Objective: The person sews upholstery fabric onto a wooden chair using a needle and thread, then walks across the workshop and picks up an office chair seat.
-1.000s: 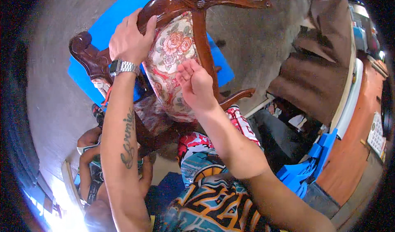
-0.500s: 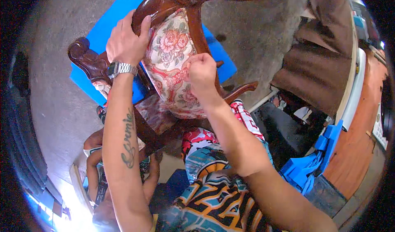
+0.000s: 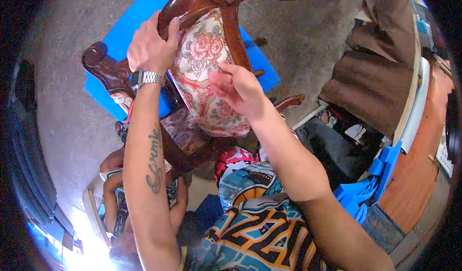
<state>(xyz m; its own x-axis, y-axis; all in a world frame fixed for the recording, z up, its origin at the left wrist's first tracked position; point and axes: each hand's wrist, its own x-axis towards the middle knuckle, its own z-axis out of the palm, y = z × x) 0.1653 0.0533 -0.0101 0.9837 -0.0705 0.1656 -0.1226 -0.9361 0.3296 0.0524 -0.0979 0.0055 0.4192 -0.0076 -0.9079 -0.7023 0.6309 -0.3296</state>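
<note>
A carved dark-brown wooden chair (image 3: 236,30) lies tipped in front of me, with floral upholstery (image 3: 204,47) of pink roses on cream set in its frame. My left hand (image 3: 153,47), with a metal watch at the wrist, grips the curved wooden rail at the upper left of the upholstery. Over the lower part of the floral fabric is my right hand (image 3: 238,88), its fingers loosely bent and apart, holding nothing that shows. Whether its fingertips touch the cloth I cannot tell. A scrolled armrest (image 3: 98,66) sticks out to the left.
Blue sheet material (image 3: 262,69) lies beneath the chair on the grey floor. Another person (image 3: 115,189) sits low at the left. At the right are brown cloth (image 3: 373,74), blue strips (image 3: 361,194) and a reddish wooden surface (image 3: 414,175).
My right hand has gone from a closed fist to loosened, parted fingers over the fabric. My left hand keeps its hold on the chair rail.
</note>
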